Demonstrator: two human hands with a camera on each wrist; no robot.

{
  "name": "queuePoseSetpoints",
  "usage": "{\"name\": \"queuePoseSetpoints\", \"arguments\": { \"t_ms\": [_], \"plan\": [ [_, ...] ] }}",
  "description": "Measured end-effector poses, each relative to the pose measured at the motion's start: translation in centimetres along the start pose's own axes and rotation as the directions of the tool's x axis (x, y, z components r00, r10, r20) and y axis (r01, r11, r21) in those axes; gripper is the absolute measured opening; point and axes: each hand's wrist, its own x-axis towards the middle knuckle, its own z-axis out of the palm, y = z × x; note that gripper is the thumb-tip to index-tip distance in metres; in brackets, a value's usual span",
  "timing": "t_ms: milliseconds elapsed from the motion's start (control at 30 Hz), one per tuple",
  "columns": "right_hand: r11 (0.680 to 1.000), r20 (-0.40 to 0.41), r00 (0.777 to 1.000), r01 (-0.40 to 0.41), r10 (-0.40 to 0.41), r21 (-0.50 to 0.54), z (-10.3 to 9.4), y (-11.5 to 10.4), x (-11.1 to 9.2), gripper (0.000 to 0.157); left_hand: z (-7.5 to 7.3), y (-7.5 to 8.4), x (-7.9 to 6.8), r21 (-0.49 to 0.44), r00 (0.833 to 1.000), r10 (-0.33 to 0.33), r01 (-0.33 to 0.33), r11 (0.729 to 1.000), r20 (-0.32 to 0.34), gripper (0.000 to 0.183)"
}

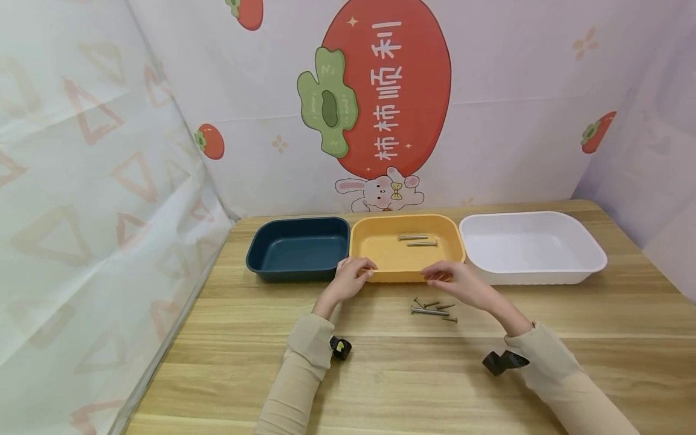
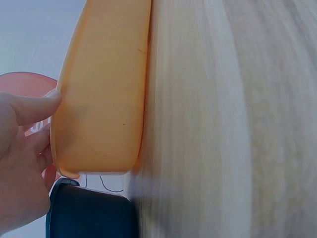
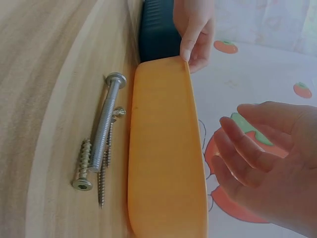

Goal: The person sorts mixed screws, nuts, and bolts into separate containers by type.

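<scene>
My left hand (image 1: 350, 279) pinches the near left rim of a yellow tray (image 1: 396, 277), thumb on the outer wall and fingers over the edge. Two long bolts (image 1: 422, 244) lie inside that tray. My right hand (image 1: 459, 283) hovers at the tray's near right corner, its fingers loosely bent and apart from the rim in the right wrist view, holding nothing. On the table in front of the tray sits a small pile: one thick bolt (image 3: 105, 126) with several shorter screws (image 3: 83, 166) around it.
A dark teal tray (image 1: 299, 275) stands directly left of the yellow one, and a white tray (image 1: 535, 278) directly right. All three rest on a wooden table (image 1: 228, 362) before a printed cloth backdrop (image 1: 505, 151).
</scene>
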Motion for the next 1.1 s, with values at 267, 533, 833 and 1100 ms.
{"name": "queuePoseSetpoints", "arguments": {
  "t_ms": [267, 533, 833, 1100],
  "plan": [
    [1.000, 0.075, 0.997, -0.010, 0.009, 0.018, 0.6, 0.5, -0.5, 0.020, 0.0, -0.1, -0.1, -0.006, 1.000, 0.003, -0.003, 1.000, 0.003, 0.015],
    [1.000, 0.139, 0.990, 0.003, -0.003, -0.001, 1.2, 1.1, -0.8, 0.021, -0.1, 0.0, -0.1, -0.015, 1.000, 0.004, -0.004, 1.000, 0.009, 0.015],
    [0.999, 0.183, 0.983, 0.017, -0.010, -0.039, 1.7, 1.5, -1.1, 0.022, -0.1, 0.0, 0.0, -0.007, 1.000, 0.010, -0.010, 1.000, 0.000, 0.015],
    [0.998, 0.204, 0.978, 0.051, -0.043, -0.038, 1.9, 1.7, -1.1, 0.023, -0.1, -0.1, -0.1, -0.002, 1.000, 0.020, -0.020, 1.000, 0.005, 0.015]
  ]
}}
